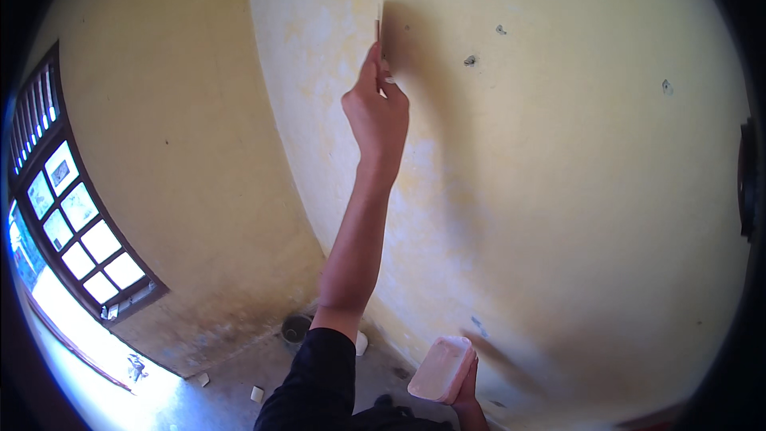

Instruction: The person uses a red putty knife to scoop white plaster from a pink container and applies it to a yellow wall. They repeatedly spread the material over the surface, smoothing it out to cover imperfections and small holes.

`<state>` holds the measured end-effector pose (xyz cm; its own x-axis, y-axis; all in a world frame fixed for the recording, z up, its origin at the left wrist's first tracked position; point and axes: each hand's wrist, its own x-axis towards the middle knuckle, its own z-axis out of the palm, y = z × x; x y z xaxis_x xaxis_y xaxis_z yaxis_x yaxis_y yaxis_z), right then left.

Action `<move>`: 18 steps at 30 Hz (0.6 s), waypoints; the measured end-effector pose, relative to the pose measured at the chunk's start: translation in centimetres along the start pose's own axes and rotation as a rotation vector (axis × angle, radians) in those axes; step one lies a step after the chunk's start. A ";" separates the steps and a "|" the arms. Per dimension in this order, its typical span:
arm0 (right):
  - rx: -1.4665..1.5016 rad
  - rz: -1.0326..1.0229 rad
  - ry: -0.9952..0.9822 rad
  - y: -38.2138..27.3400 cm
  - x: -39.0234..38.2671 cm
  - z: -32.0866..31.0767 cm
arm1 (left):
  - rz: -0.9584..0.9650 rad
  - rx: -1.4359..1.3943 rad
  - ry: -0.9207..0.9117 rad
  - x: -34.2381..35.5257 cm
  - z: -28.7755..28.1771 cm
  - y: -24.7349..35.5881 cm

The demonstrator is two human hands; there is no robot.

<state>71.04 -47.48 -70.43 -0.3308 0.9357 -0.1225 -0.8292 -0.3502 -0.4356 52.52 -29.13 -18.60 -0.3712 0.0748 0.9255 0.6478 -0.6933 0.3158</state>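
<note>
My left hand (375,104) is raised against the pale yellow wall (574,175), fingers closed on a thin scraper-like tool (377,28) seen edge-on, near patchy whitish areas; whether its tip touches the plaster is unclear. At the lower right, my right hand (468,391) grips a pinkish rectangular plastic container (438,369) from beside and beneath; pale material coats its inside. Several small dark chipped marks (470,61) dot the wall right of the tool, and shadows of my arms fall across it.
A side wall (159,128) meets this one at a corner, with a dark-framed window (84,219) and bright opening (72,343) at far left. On the grey floor (231,399) sit a dark round bucket (296,328), a small white object (361,343) and scattered scraps (257,393).
</note>
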 end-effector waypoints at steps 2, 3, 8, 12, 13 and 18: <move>0.004 0.014 -0.012 0.0 0.1 0.8 | 0.047 0.022 -0.063 -0.6 0.5 0.2; -0.006 0.022 -0.016 -0.1 0.1 1.0 | 0.059 0.049 -0.077 -0.9 0.8 0.1; 0.021 0.016 -0.042 -0.2 1.3 1.8 | 0.034 0.229 -0.217 -4.2 1.2 1.2; 0.013 -0.008 0.066 0.0 1.8 2.6 | -0.071 0.411 -0.443 -8.3 -1.4 1.4; 0.000 -0.006 0.058 0.0 1.8 2.9 | -0.089 0.389 -0.489 -9.0 -2.5 1.6; 0.049 0.027 0.089 -0.2 0.8 4.9 | -0.241 0.259 -0.388 -6.2 -8.3 0.3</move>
<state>68.73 -46.87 -66.03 -0.3139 0.9252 -0.2132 -0.8421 -0.3750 -0.3877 49.48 -35.70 -25.96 -0.2879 0.5042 0.8142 0.7362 -0.4272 0.5249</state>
